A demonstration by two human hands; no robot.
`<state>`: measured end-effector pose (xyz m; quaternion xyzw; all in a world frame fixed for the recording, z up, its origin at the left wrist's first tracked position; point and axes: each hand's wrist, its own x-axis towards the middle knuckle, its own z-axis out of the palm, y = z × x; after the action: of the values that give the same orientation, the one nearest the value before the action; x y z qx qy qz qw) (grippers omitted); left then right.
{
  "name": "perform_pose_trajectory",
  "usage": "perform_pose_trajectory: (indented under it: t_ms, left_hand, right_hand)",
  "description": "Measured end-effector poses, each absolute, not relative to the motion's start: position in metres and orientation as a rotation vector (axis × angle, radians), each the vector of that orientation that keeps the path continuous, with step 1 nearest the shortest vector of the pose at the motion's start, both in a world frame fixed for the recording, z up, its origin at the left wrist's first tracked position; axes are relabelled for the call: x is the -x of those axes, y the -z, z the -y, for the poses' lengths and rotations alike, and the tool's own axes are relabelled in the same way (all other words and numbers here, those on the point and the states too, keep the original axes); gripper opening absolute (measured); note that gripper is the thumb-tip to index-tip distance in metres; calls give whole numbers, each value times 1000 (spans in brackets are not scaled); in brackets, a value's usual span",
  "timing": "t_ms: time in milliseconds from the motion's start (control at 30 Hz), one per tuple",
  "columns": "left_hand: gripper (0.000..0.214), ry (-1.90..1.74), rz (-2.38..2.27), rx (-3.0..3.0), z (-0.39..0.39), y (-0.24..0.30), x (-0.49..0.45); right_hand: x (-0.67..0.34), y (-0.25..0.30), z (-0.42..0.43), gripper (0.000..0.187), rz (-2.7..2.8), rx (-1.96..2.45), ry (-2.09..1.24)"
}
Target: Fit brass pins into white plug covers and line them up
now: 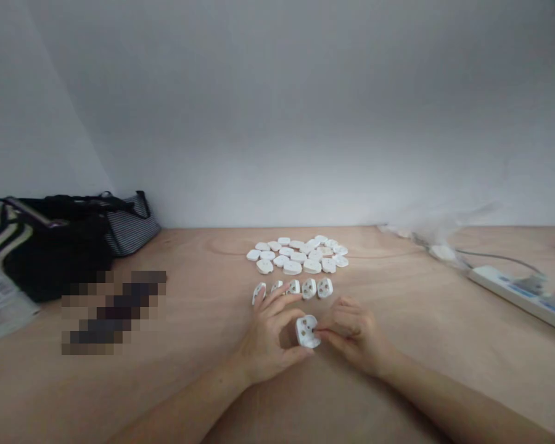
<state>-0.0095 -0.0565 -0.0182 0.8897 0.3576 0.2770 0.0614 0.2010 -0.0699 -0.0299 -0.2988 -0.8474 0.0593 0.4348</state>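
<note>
My left hand (268, 342) and my right hand (354, 336) meet over the plywood table, both holding a small round white plastic plug body (306, 331) with brass-coloured contacts. The left thumb and fingers grip it from the near and far sides, and the right fingertips pinch its right edge. Just beyond my hands, a row of several similar white pieces (309, 288) lies flat, its leftmost piece (259, 293) next to my left fingertips. Further back lies a loose cluster of several more white pieces (293, 256).
A white power strip (513, 296) with a cable lies at the right, behind it a clear plastic bag (437, 237). At the left stand a black bag (50, 250) and a striped pouch (134, 225), with a pixelated object (113, 311) on the table. A wall rises behind.
</note>
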Motion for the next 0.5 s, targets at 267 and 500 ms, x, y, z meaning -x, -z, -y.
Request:
perform_pose_trajectory:
  t_ms: [267,500]
  left_hand:
    - [39,-910,-1155,-2623,58,20,10]
    - [44,-936,-1091,-2613,56,19,11]
  right_hand:
    - [-206,28,75,57,2060,905,-177]
    - [-208,33,70,67,2059,950,-441]
